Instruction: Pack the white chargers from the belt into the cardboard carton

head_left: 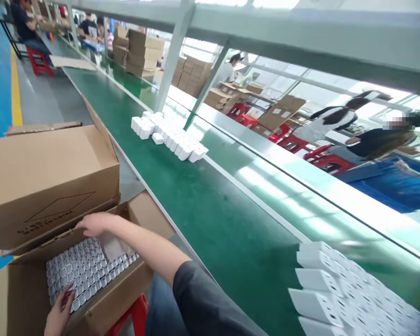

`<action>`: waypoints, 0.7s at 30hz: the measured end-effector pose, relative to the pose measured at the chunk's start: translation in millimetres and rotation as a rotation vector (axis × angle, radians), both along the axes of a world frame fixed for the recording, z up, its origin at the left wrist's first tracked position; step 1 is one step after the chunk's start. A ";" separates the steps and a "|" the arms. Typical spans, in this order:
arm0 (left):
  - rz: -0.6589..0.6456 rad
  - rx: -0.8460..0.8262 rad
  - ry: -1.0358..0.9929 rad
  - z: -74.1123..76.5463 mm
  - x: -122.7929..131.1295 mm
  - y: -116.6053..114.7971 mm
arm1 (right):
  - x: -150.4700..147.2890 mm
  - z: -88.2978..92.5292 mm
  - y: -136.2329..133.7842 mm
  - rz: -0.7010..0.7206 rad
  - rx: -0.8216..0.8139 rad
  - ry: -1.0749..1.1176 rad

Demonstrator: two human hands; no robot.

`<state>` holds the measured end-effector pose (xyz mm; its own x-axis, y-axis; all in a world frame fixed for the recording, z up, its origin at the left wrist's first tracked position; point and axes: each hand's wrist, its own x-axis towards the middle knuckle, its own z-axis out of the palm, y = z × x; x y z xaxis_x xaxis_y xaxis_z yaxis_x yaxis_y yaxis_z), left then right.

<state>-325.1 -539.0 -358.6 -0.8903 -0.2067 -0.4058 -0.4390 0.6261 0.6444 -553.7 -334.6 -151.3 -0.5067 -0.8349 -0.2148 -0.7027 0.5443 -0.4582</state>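
Note:
An open cardboard box (101, 303) at lower left holds tight rows of small white adapters (80, 270), with a bare gap at its far right corner. My right hand (94, 224) reaches across over the box's far edge beside that gap. Its fingers curl downward, and what they hold, if anything, is hidden. My left hand (59, 312) lies at the near edge with its fingers stretched out onto the nearest adapters.
A larger empty carton (52, 177) lies on its side behind the box. A green conveyor belt (196, 210) runs to the right, with white adapter piles mid-belt (168, 135) and at near right (336, 289). A red stool (136, 317) is below. Other people sit along both sides.

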 end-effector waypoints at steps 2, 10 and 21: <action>0.073 0.165 0.105 26.9 -10.9 29.1 | -5.6 55.2 38.5 -0.054 -0.078 0.135; -0.141 0.235 0.683 242.9 -139.7 169.7 | 12.7 109.3 216.2 -0.497 -0.345 0.493; -0.727 -0.419 0.571 391.7 -400.9 445.6 | -4.5 98.1 227.6 -0.752 -0.548 0.306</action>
